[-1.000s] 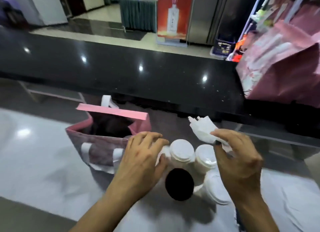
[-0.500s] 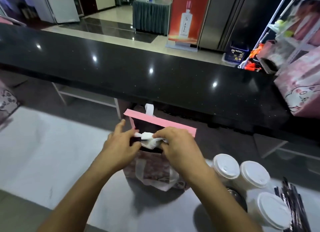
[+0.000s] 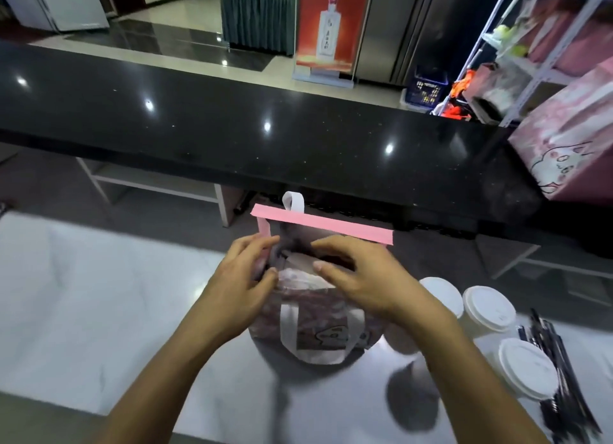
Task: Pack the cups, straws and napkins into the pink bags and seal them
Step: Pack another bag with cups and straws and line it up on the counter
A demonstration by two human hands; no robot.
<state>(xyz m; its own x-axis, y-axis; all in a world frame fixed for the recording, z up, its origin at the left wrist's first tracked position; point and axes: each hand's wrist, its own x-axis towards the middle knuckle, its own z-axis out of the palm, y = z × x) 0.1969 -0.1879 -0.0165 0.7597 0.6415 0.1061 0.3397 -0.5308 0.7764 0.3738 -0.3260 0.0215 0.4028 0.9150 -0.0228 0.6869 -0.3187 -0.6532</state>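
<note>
A pink bag with white handles stands on the white worktop, its pink flap raised at the back. My left hand pinches the bag's left rim. My right hand reaches over the mouth with fingers spread; the napkin is not visible and what lies inside is hidden. Three white-lidded cups stand to the right. Dark wrapped straws lie by the right edge.
A black counter runs across behind the worktop. Another pink bag with a rabbit drawing stands on it at the right. A white shelf rack is behind that. A dark round shape sits near my right forearm.
The napkin held in both hands over the bag's mouth is no longer visible. My right hand has spread open above the opening; my left hand has shifted to the bag's left rim.
</note>
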